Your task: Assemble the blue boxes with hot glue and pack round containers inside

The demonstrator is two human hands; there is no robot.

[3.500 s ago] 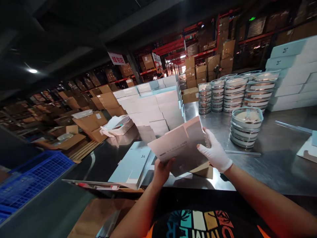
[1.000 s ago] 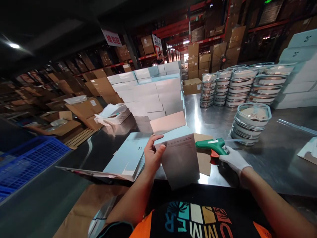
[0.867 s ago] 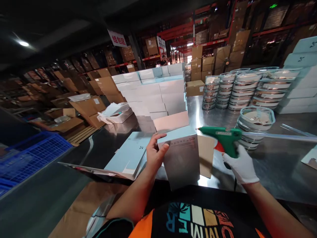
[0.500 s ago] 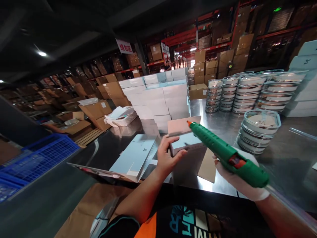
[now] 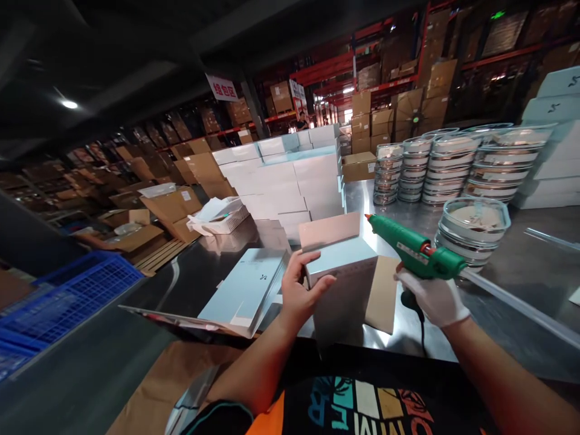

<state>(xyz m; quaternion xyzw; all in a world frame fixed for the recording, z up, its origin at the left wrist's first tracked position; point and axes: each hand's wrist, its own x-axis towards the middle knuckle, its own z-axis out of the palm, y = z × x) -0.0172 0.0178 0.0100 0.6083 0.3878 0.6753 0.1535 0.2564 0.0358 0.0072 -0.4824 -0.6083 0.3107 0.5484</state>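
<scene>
My left hand (image 5: 301,290) is bare and grips the left side of a pale-blue box (image 5: 342,257), its fingers at the top edge and its thumb on the near face. Brown flaps stick out from the box at the back and right. In a white glove, my right hand (image 5: 437,299) holds a green glue gun (image 5: 408,244) by its handle. The orange nozzle points left, above the right end of the box and apart from it. A long clear glue stick (image 5: 521,305) runs out of the gun's rear, and a dark cord hangs below the handle.
Left on the metal table (image 5: 181,272) lie flat light-blue boxes (image 5: 247,284). A wall of white boxes (image 5: 281,187) stands behind. Stacked clear-lidded round containers (image 5: 471,232) are at right, near another glue stick (image 5: 553,240). A blue crate (image 5: 77,290) sits far left.
My right hand has drawn the glue gun right, its nozzle moving away from the back flap, and the gun's body has turned flatter. My left hand stays on the box. The view has shifted slightly.
</scene>
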